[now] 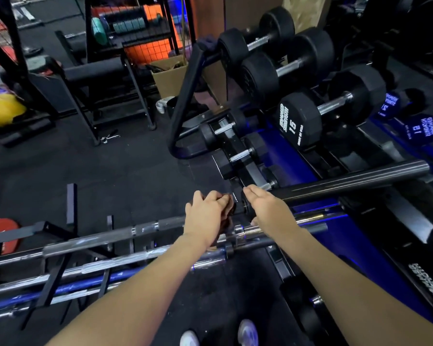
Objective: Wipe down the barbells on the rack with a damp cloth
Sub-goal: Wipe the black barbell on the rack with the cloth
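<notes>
while the person is leaning over the low rack (53,228), the left hand (205,218) is gripping a dark brownish cloth (229,211), fingers curled over it and pressing it onto the shaft of the farthest barbell (145,227) close to its collar. the right hand (268,208) is lying over the thick black sleeve (348,179) of that same bar, fingers fairly straight on top and the thumb seemingly tucked underneath, steadying it rather than clamping it. several more barbells (115,264) are lying side by side in the rack nearer the person's white shoes (248,332), chrome and blue ones among them, touching or nearly so.

what worries me is the bar rolling. it is resting loosely, and a hard sideways rub from the cloth could be turning it under that light right-hand hold, so the fingers might be getting pinched between the sleeve and the neighbouring bars. the cloth is bunched right beside the collar, so a loose fold could be catching there. the dumbbells (310,116) are sitting close on the tiered stand to the right, and an elbow swinging wide could be knocking one. whether the cloth is wet enough to drip, i cannot tell.
</notes>
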Motion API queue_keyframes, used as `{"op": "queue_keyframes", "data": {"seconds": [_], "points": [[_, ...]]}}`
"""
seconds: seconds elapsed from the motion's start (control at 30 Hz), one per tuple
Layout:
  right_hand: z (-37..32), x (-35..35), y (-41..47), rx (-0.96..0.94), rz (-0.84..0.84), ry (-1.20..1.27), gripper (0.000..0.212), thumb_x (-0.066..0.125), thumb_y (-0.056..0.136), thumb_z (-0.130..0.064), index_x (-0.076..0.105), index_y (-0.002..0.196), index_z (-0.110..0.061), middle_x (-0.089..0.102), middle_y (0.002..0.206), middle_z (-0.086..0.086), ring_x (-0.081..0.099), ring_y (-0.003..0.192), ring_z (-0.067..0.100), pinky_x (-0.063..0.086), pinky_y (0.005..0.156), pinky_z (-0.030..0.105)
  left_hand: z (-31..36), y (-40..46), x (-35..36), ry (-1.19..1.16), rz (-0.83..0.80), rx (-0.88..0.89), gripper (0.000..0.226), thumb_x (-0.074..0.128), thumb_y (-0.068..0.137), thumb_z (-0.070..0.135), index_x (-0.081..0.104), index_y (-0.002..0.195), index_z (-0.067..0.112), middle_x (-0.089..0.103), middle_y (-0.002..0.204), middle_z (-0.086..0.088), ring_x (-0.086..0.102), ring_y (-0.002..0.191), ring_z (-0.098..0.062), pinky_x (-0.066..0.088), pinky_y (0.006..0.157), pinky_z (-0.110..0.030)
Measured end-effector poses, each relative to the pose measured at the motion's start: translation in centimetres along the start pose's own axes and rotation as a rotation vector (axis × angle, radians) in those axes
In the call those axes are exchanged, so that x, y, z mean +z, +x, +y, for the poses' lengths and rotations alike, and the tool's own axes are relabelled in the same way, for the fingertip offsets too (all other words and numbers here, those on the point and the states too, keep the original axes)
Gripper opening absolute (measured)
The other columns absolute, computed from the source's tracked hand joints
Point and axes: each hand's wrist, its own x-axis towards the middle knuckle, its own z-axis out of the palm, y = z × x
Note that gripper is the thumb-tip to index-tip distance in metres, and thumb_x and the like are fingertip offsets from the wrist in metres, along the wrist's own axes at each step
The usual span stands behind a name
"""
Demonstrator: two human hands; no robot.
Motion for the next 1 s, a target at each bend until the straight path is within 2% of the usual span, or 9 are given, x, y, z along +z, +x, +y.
{"op": "queue_keyframes", "data": {"seconds": [0.13, 0.23, 0.3, 0.4, 0.53, 0.67, 0.77, 0.87, 1.0], "points": [[0.0, -0.2, -0.1, 0.005, -0.007, -0.043, 0.084, 0.067, 0.086, -0.019, 0.014, 0.152, -0.016, 0.017, 0.157, -0.006, 0.025, 0.140, 0.011, 0.027, 0.105, 0.017, -2.0, -0.9, -0.6, 0.045, -0.167, 0.093, 0.072, 0.052, 0.087, 0.057, 0.018, 0.148, 0.038, 0.023, 0.147, 0.014, 0.025, 0.121, -0.022, 0.031, 0.098, -0.042], [-0.1, -0.4, -0.1, 0.008, -0.019, -0.041, 0.086, 0.067, 0.085, -0.019, 0.013, 0.152, -0.015, 0.018, 0.156, -0.005, 0.027, 0.139, 0.013, 0.028, 0.105, 0.019, -1.5, -1.5, -0.4, -0.031, -0.192, 0.038, 0.075, 0.029, 0.083, 0.073, 0.017, 0.148, 0.037, 0.018, 0.150, 0.014, 0.017, 0.132, -0.022, 0.024, 0.104, -0.046], [-0.1, -0.4, -0.1, 0.009, -0.023, -0.044, 0.087, 0.068, 0.085, -0.019, 0.012, 0.152, -0.016, 0.018, 0.156, -0.005, 0.028, 0.139, 0.013, 0.028, 0.104, 0.019, -0.7, -1.0, -0.1, -0.098, -0.134, -0.037, 0.061, 0.019, 0.090, 0.066, 0.024, 0.146, 0.040, 0.021, 0.151, 0.013, 0.014, 0.135, -0.024, 0.018, 0.108, -0.045], [0.0, -0.2, 0.0, 0.002, -0.022, -0.056, 0.087, 0.067, 0.086, -0.020, 0.011, 0.152, -0.016, 0.016, 0.156, -0.004, 0.026, 0.139, 0.013, 0.025, 0.105, 0.017, -0.3, 0.1, 0.5, -0.010, -0.093, -0.056, 0.049, 0.021, 0.096, 0.057, 0.023, 0.144, 0.046, 0.025, 0.152, 0.009, 0.019, 0.135, -0.026, 0.016, 0.110, -0.041], [0.2, 0.1, -0.1, 0.002, -0.021, -0.043, 0.086, 0.066, 0.086, -0.019, 0.011, 0.152, -0.016, 0.015, 0.157, -0.004, 0.025, 0.140, 0.014, 0.028, 0.105, 0.020, -0.5, 0.8, 0.9, 0.013, -0.085, -0.042, 0.048, 0.032, 0.095, 0.055, 0.029, 0.142, 0.047, 0.040, 0.138, 0.011, 0.034, 0.120, -0.023, 0.027, 0.103, -0.037], [0.5, 0.0, 0.0, -0.002, -0.043, -0.023, 0.085, 0.064, 0.088, -0.019, 0.009, 0.152, -0.017, 0.010, 0.159, -0.005, 0.021, 0.142, 0.013, 0.031, 0.106, 0.023, -1.0, 0.4, 0.6, 0.066, -0.007, 0.033, 0.042, 0.034, 0.096, 0.051, 0.039, 0.137, 0.046, 0.043, 0.126, 0.012, 0.035, 0.109, -0.021, 0.032, 0.093, -0.035], [0.6, -0.2, -0.1, -0.004, -0.067, -0.002, 0.082, 0.062, 0.090, -0.015, 0.008, 0.152, -0.017, 0.007, 0.159, -0.005, 0.020, 0.143, 0.013, 0.033, 0.105, 0.024, -3.0, -0.1, 0.3, 0.071, 0.022, 0.034, 0.038, 0.035, 0.097, 0.049, 0.045, 0.133, 0.047, 0.045, 0.122, 0.013, 0.034, 0.102, -0.019, 0.030, 0.085, -0.032], [0.4, 0.0, 0.0, -0.002, -0.042, 0.009, 0.083, 0.062, 0.089, -0.012, 0.008, 0.152, -0.017, 0.008, 0.159, -0.004, 0.018, 0.144, 0.013, 0.030, 0.107, 0.022, -4.5, -1.0, 0.3, 0.074, 0.062, -0.053, 0.034, 0.038, 0.096, 0.048, 0.051, 0.128, 0.046, 0.049, 0.117, 0.014, 0.034, 0.100, -0.019, 0.029, 0.083, -0.032], [0.2, 0.7, 0.1, 0.014, 0.030, 0.007, 0.081, 0.061, 0.089, -0.010, 0.011, 0.152, -0.017, 0.012, 0.158, -0.003, 0.021, 0.143, 0.014, 0.025, 0.108, 0.020, -0.4, -0.1, 1.2, -0.031, 0.167, -0.078, 0.030, 0.041, 0.097, 0.044, 0.059, 0.121, 0.043, 0.051, 0.112, 0.012, 0.034, 0.101, -0.021, 0.028, 0.081, -0.034]]}}
